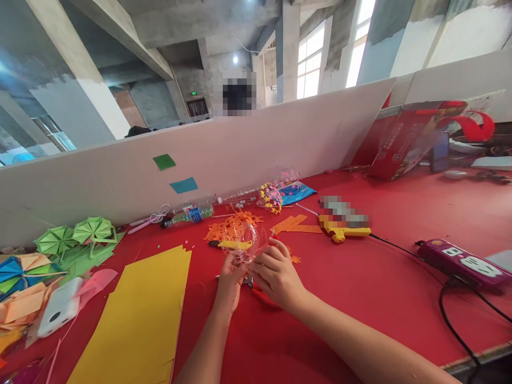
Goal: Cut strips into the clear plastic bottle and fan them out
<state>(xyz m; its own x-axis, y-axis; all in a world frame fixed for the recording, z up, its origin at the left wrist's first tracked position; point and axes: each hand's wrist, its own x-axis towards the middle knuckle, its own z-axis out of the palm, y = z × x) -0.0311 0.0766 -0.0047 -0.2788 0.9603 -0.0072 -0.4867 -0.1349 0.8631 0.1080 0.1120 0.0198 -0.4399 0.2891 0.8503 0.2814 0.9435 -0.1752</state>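
My left hand [231, 282] and my right hand [280, 274] meet over the red table, fingers pinching a clear, curved plastic piece [251, 234], perhaps cut from a bottle. Its exact shape is hard to make out. Just behind it lies a yellow utility knife [230, 245], partly seen through the plastic. Beneath my hands is a red-handled tool [263, 295], its jaws mostly hidden. A heap of small orange paper cutouts [228, 225] spreads beyond the knife. Orange paper strips [298, 224] lie past my right hand.
Yellow sheets [140, 309] lie left, near green folded-paper umbrellas [94, 229] and a white device [60, 309]. A plastic bottle [196, 214] and star-covered clear plastic [272, 197] sit along the white partition [240, 144]. Right are a yellow glue gun [348, 231] and a purple, cabled case [460, 261].
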